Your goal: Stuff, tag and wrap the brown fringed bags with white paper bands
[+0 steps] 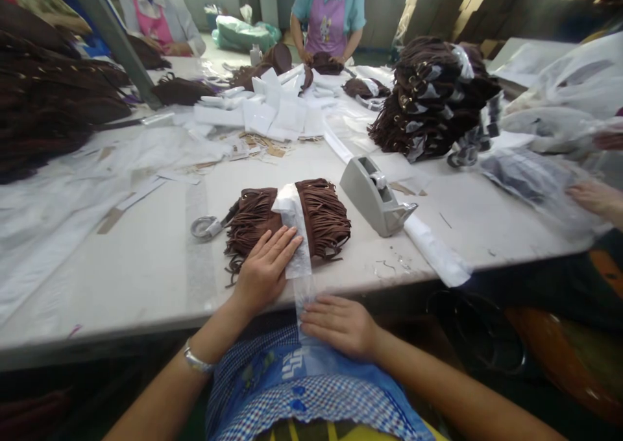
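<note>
- Fringed brown bag (325, 224) lies on the tabletop (156, 266), near the middle of the front edge, with a white band (293, 211) across it.
- Left hand (267, 259) rests on bag and band, fingers straight and slightly parted; if its pressure is too weak, the band could slip sideways.
- Right hand (341, 324) lies beyond the front edge, at the clear strip (305, 292), fingers straight and close together; whether the thumb pinches, I cannot tell.
- Too strong a pull could drag the bag toward that edge.
- If sticky, the strip might catch on the blue apron (265, 362) or trap loose fringe.
</note>
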A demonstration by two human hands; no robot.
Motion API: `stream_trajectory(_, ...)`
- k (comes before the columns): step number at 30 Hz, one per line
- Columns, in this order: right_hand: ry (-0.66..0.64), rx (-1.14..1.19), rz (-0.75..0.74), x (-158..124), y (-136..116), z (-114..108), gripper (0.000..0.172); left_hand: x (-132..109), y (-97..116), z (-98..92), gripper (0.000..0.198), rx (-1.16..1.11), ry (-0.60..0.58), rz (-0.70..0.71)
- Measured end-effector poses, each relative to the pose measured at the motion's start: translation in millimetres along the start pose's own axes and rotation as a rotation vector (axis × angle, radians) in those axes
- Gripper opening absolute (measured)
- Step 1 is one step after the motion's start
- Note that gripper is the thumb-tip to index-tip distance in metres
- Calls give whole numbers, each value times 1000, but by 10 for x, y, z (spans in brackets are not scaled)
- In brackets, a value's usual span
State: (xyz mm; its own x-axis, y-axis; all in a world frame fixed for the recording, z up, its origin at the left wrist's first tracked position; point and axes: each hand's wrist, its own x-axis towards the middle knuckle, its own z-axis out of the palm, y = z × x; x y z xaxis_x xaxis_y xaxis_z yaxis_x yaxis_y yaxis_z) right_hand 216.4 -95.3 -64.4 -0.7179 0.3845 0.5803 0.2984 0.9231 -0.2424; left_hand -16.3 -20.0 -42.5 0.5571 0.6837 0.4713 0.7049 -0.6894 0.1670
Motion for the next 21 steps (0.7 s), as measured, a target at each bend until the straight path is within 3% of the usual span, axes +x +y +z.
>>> stream_trajectory(10, -8, 0, -40, -30, -193, 5, 23, -17, -19, 52, 57, 18, 23, -3)
stream_trajectory(21, -11, -13, -80, 78, -257, -142, 23, -24, -42, 87, 54, -36, 80, 20)
